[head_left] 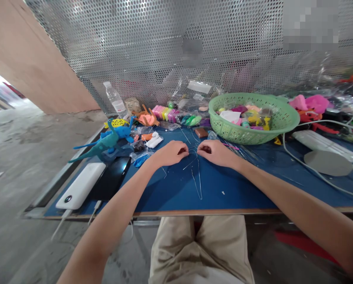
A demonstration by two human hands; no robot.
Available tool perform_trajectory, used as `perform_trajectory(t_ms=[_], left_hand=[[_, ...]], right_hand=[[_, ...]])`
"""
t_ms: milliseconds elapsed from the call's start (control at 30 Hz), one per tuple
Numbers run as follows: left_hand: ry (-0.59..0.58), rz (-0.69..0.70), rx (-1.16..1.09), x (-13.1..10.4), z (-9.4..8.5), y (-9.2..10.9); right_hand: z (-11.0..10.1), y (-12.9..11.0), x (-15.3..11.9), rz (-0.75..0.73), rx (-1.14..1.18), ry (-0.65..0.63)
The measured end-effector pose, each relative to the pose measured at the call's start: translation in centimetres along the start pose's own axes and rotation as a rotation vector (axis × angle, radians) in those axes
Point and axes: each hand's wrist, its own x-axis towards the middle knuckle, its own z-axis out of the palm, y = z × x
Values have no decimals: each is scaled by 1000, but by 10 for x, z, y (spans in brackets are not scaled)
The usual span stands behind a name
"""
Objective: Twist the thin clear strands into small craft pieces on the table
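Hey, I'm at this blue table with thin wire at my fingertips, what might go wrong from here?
Thin wire might prick the left hand or right hand. A white cable by the black phone hangs over the edge of the blue table near the left forearm, which might snag it.

Left hand (pixel 174 152) and right hand (pixel 213 152) pinch thin wire (pixel 199 181) over blue bench (pixel 170 193), bent stretch toward 6 o'clock. From hands: green basket (pixel 241 135) at 2 o'clock, plastic bottle (pixel 116 99) at 10, teal toy dinosaur (pixel 107 142) at 9, white power bank (pixel 83 183) at 8.
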Motion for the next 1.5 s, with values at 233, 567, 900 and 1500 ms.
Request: perform_trajectory(t_ms=[233, 567, 900, 1500], left_hand=[[65, 16, -112, -1, -1, 5], [13, -127, -352, -4, -4, 10], [62, -176, -273, -1, -1, -1], [-125, -117, -520, 4, -1, 1]], right_hand=[[-2, -9, -1, -61, 5, 49], [-1, -8, -1, 94, 257, -16], [-1, -8, -2, -48, 85, 21], [-2, -7, -1, -126, -8, 24]])
